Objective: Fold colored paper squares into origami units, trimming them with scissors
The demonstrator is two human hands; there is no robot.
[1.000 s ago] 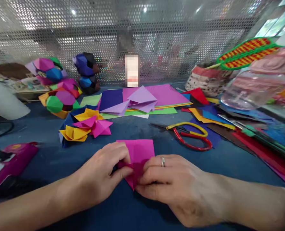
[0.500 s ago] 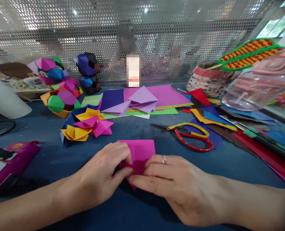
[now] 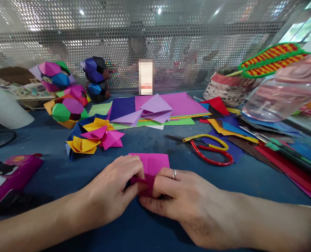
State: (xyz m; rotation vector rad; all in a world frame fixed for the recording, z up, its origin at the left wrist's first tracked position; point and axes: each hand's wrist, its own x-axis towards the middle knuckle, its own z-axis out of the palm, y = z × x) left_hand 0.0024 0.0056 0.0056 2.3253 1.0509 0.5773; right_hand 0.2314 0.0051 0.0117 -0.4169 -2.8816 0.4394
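Magenta paper [image 3: 155,162] on the blue counter [image 3: 134,232] is clamped in the grip of the left hand [image 3: 109,185] and pinched by the right hand [image 3: 194,206], its lower tip now covered by curled-in fingers [image 3: 155,205], so the fold there cannot be judged.

Tabletop [image 3: 143,140] opens between stars [image 3: 112,139] and scissors [image 3: 188,139]; paper stack [image 3: 184,105] blocks beyond.
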